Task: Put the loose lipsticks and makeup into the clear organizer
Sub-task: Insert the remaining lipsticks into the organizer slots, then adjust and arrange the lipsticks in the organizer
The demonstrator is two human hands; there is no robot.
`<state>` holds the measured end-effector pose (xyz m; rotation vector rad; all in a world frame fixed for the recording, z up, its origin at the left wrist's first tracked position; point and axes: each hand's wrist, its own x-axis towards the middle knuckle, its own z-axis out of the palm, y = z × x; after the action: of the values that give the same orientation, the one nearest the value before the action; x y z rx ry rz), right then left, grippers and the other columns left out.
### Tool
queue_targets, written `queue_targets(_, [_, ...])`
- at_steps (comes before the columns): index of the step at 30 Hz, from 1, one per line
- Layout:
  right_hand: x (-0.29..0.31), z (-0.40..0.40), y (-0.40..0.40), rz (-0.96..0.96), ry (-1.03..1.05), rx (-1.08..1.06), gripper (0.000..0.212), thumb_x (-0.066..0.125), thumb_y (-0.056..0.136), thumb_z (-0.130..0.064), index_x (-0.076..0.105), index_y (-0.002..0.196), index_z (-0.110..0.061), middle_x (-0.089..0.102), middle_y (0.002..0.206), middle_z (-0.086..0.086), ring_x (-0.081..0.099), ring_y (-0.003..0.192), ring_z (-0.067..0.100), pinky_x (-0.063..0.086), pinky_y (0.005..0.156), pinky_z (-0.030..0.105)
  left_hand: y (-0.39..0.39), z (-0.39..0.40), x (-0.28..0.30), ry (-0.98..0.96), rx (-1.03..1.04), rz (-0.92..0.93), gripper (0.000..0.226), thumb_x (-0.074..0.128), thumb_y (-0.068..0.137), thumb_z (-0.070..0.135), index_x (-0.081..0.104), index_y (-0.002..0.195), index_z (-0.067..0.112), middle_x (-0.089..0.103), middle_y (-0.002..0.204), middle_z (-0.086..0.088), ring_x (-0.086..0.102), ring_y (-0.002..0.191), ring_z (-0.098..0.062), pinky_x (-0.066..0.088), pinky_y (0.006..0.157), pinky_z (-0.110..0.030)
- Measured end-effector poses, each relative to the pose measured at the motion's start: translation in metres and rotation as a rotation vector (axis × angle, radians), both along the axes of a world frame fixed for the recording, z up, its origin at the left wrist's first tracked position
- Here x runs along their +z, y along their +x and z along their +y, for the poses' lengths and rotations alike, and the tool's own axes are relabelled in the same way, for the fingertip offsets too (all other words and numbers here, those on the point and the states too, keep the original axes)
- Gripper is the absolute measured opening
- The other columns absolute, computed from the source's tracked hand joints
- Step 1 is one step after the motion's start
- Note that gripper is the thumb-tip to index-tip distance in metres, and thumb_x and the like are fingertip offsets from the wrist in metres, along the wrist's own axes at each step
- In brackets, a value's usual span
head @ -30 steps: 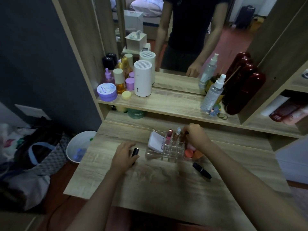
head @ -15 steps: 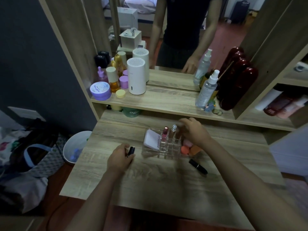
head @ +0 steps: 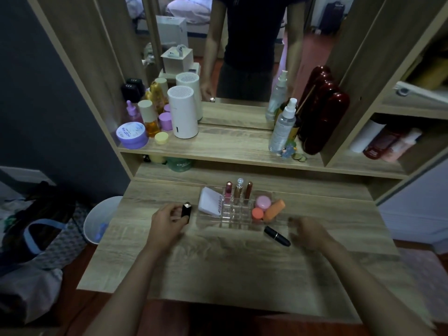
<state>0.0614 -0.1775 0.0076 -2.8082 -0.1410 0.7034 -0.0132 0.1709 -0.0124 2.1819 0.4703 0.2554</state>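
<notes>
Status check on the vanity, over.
Left hand grips a black lipstick. Right hand empty, blurred. Another black lipstick loose in front of the clear organizer. Nothing blocking.

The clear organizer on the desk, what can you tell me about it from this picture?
The clear organizer looks like transparent plastic, divided into a grid of small square slots with wider compartments at each end. It sits flat on the wooden desk. Three lip products stand upright in its back row; the front slots look empty. A white compact leans in the left compartment, and a pink round case and orange sponges fill the right. Neither hand touches it.
</notes>
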Motion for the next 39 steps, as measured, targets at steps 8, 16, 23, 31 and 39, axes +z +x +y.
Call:
queue_targets(8, [-0.017, 0.016, -0.028, -0.035, 0.082, -0.065, 0.019, 0.072, 0.074, -0.02, 0.054, 0.077, -0.019, 0.065, 0.101, 0.014, 0.057, 0.083, 0.022, 0.035, 0.065, 0.024, 0.021, -0.025, 0.021, -0.045, -0.089, -0.059, 0.023, 0.074, 0.07, 0.0, 0.065, 0.09, 0.006, 0.062, 0.077, -0.007, 0.059, 0.071, -0.021, 0.054, 0.072, -0.023])
queue_targets(16, [-0.011, 0.009, -0.034, -0.107, 0.139, -0.111, 0.02, 0.062, 0.08, -0.016, 0.069, 0.098, -0.011, 0.07, 0.1, 0.013, 0.065, 0.096, 0.029, 0.045, 0.07, 0.029, 0.046, -0.053, 0.03, -0.044, -0.135, -0.058, 0.024, 0.07, 0.073, -0.001, 0.064, 0.095, 0.003, 0.069, 0.086, -0.013, 0.062, 0.073, -0.019, 0.049, 0.062, -0.022])
queue_targets(23, [0.032, 0.028, -0.017, -0.241, 0.282, 0.013, 0.02, 0.069, 0.08, -0.015, 0.075, 0.1, -0.017, 0.076, 0.1, 0.006, 0.068, 0.093, 0.023, 0.048, 0.075, 0.027, 0.061, -0.072, 0.028, -0.052, -0.199, -0.063, 0.027, 0.074, 0.07, -0.004, 0.063, 0.094, 0.001, 0.062, 0.083, -0.001, 0.056, 0.064, 0.001, 0.044, 0.058, -0.003])
queue_targets(31, [0.055, 0.101, 0.013, -0.328, 0.285, 0.122, 0.024, 0.062, 0.085, -0.016, 0.07, 0.107, -0.011, 0.072, 0.108, 0.011, 0.064, 0.102, 0.028, 0.052, 0.089, 0.039, 0.068, -0.08, 0.021, 0.009, -0.185, 0.002, 0.028, 0.072, 0.071, 0.0, 0.065, 0.098, 0.003, 0.068, 0.092, -0.015, 0.057, 0.082, -0.02, 0.04, 0.067, -0.022])
queue_targets(39, [0.04, 0.129, 0.02, -0.306, 0.13, 0.2, 0.023, 0.053, 0.089, -0.014, 0.064, 0.109, -0.011, 0.065, 0.114, 0.011, 0.061, 0.107, 0.03, 0.049, 0.087, 0.039, 0.071, -0.081, 0.005, 0.02, -0.21, 0.024, 0.03, 0.063, 0.073, -0.005, 0.066, 0.101, 0.006, 0.064, 0.103, -0.018, 0.058, 0.096, -0.027, 0.042, 0.076, -0.023])
